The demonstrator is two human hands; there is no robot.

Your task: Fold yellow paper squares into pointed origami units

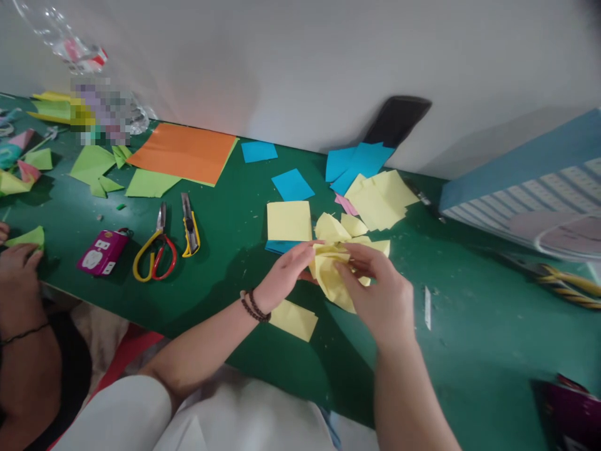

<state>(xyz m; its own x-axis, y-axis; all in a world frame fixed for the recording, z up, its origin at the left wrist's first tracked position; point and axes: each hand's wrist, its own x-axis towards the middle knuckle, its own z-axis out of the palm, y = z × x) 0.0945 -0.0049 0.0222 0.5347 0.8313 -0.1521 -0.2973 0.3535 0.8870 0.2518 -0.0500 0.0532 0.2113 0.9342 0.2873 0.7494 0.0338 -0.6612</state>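
Both hands are closed on a yellow folded-paper flower (332,279) with several petal-like folds. My left hand (288,272) holds its left side, with a dark bead bracelet on the wrist. From the right, the thumb and fingers of my right hand (385,291) pinch its upper folds; some fingertips are hidden behind the paper. More yellow paper pieces (329,227) lie just beyond the flower. A stack of yellow square sheets (288,220) sits on blue paper (280,246) to the left. Below my left hand rests a yellow paper strip (297,319).
Scissors (156,254), a yellow utility knife (190,228) and a purple box (103,252) lie left on the green table (225,219). Orange paper (185,150) and a phone (397,122) are at the back. Right are a blue box (521,169) and pliers (563,282). Another person's hand (19,269) holds green paper.
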